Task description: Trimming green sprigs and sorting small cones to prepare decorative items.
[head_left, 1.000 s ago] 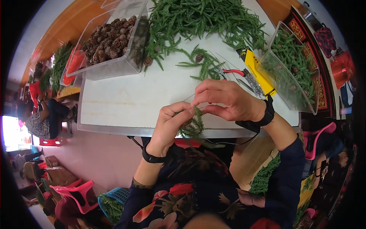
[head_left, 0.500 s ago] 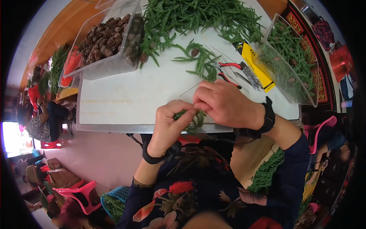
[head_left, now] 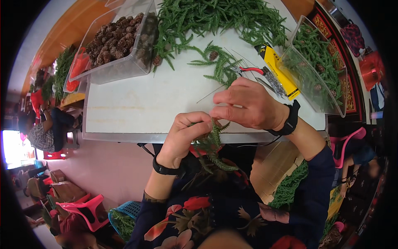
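Over the table's near edge, my left hand (head_left: 188, 133) is closed on a green artificial pine sprig (head_left: 213, 143), whose needled strands hang down below the fingers. My right hand (head_left: 251, 106) meets it at the sprig's top, thumb and forefinger pinched together; what lies between them is too small to make out. Just beyond my right hand lie red-handled pliers (head_left: 251, 69), partly covered by it. Past them rest a pine sprig with a cone (head_left: 213, 55) and several thin wires (head_left: 209, 94).
A clear bin of pine cones (head_left: 114, 45) stands at the far left of the white table (head_left: 124, 112). Green sprigs (head_left: 219, 16) are heaped along the back. At right are a yellow packet (head_left: 275, 68) and a clear bin of sprigs with cones (head_left: 319, 62).
The sprig in my left hand now hangs lower and shows more of its strands. My right hand has turned, its fingers more raised, and covers more of the pliers.
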{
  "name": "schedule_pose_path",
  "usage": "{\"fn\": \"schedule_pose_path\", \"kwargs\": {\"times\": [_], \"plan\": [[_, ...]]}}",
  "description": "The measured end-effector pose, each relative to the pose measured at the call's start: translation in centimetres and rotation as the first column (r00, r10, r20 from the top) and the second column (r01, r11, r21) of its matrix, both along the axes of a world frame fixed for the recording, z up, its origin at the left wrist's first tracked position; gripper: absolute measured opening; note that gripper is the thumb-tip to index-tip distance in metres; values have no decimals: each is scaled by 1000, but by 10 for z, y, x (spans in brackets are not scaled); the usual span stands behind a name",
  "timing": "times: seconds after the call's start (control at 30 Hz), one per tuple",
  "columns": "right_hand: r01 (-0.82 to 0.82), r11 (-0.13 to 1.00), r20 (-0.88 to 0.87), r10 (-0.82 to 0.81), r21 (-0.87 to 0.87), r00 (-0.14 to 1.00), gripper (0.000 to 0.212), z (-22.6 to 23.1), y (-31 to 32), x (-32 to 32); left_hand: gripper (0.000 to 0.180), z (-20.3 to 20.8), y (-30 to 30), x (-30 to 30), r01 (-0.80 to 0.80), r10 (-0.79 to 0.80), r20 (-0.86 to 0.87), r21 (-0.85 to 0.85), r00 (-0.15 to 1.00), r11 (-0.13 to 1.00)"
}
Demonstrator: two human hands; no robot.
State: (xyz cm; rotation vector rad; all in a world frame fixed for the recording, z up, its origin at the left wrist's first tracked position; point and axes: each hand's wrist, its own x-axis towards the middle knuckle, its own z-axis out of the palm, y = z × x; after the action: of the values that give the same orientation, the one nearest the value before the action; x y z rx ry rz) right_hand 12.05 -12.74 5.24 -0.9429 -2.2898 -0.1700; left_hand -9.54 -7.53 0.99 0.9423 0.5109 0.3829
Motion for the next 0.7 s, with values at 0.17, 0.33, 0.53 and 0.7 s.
{"fn": "schedule_pose_path", "kwargs": {"times": [0.17,0.33,0.53,0.7], "plan": [[-37,998,-16,38,47,999,23,2,0,0,17,3,1,-1,15,-13,22,-119,1000,993],[-23,996,21,21,84,1000,23,9,-2,-2,16,6,1,0,29,-9,100,-197,995,980],[-62,996,35,60,58,998,19,8,-3,-3,14,6,2,0,95,-67,151,-190,986,977],[-43,999,34,44,-32,998,11,11,-5,-8,8,14,-2,0,31,-33,-73,-38,997,999]]}}
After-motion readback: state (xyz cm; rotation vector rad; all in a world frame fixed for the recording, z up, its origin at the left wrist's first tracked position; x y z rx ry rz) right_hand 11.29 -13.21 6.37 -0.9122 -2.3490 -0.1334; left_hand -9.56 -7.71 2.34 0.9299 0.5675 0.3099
